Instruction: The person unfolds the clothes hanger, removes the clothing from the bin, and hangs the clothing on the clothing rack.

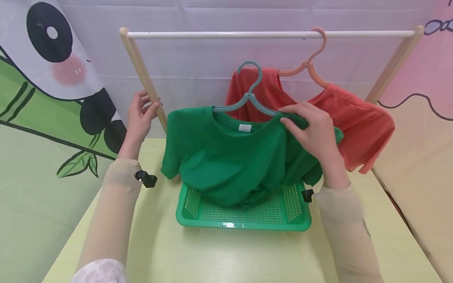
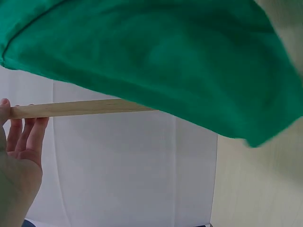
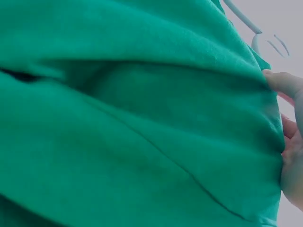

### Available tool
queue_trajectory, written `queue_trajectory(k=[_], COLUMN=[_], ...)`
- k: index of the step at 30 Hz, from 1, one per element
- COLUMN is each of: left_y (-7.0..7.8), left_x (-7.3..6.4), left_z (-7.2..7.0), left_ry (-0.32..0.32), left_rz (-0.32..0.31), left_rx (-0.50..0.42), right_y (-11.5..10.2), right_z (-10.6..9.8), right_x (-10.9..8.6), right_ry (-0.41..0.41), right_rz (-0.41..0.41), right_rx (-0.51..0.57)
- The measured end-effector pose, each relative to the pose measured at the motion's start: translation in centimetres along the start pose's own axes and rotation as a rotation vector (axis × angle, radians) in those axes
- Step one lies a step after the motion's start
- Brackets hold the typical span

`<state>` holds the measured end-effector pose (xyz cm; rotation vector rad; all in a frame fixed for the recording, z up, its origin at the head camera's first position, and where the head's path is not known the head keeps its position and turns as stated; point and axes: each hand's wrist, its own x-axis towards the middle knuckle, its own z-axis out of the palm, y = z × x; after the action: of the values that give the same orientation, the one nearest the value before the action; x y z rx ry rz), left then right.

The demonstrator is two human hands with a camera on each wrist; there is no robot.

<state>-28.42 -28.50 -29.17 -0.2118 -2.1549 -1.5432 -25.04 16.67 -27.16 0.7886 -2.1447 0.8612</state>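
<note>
My right hand (image 1: 315,127) pinches the shoulder of a green T-shirt (image 1: 230,153) beside the neckline, where a blue-grey hanger (image 1: 250,94) sits inside it. The hanger's hook stands below the white rail (image 1: 219,35), apart from it. On the left, thumb and fingers of my left hand (image 1: 139,116) hold the wooden post (image 1: 141,74) of the clothes rack; the left wrist view shows this hand (image 2: 23,165) at the post (image 2: 80,108) under the shirt's hem. Green cloth (image 3: 142,109) fills most of the right wrist view.
A red T-shirt (image 1: 357,122) hangs from the rail on an orange hanger (image 1: 307,65), behind the green one. Below the green shirt, a green plastic basket (image 1: 244,226) stands on the pale table (image 1: 219,259). The rack's right post (image 1: 393,67) rises behind the red shirt.
</note>
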Motion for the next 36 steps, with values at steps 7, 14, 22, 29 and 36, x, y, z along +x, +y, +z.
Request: queue_trajectory(k=[7, 14, 22, 29, 36], left_y=[-1.7, -1.5, -0.5, -0.6, -0.5], left_x=[0.7, 0.8, 0.1, -0.2, -0.1], left_z=[-0.1, -0.2, -0.7, -0.7, -0.7], left_ry=[0.009, 0.009, 0.010, 0.023, 0.019], left_rz=[0.003, 0.008, 0.006, 0.004, -0.013], left_rx=[0.005, -0.054, -0.077, -0.039, -0.058], right_y=[-0.2, -0.3, -0.5, -0.3, -0.1], right_z=[-1.2, -1.3, 0.3, 1.3, 1.5], right_x=[2.8, 5.6, 7.2, 6.8, 6.9], right_ry=[0.047, 0.056, -0.031, -0.144, -0.210], right_rz=[-0.008, -0.026, 0.000, 0.050, 0.093], right_rx=[-0.122, -0.227, -0.256, -0.229, -0.175])
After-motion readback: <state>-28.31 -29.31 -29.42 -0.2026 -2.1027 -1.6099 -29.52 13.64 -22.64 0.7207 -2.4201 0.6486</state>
